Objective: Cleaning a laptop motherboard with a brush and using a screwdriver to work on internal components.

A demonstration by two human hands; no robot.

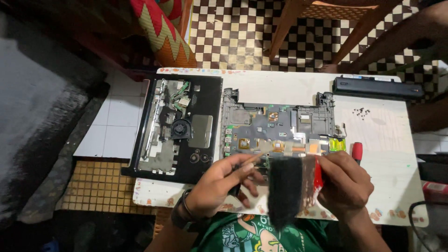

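Observation:
An opened laptop base with its grey motherboard [280, 123] lies in the middle of the white table [392, 163]. My left hand [219, 184] grips a thin dark tool [252, 160] whose tip points at the board's front edge. My right hand [345, 184] holds a wide brush with black bristles [284, 191] and a red band; the blurred brush hangs over the board's near edge and hides part of it. A red-handled screwdriver [357, 151] lies just beyond my right hand.
A black laptop case half with a fan [179, 128] lies on the table's left end. A long black battery [378, 87] and several small loose screws [360, 111] sit at the back right. Wooden chair legs [284, 23] and a patterned cushion [163, 32] stand behind the table.

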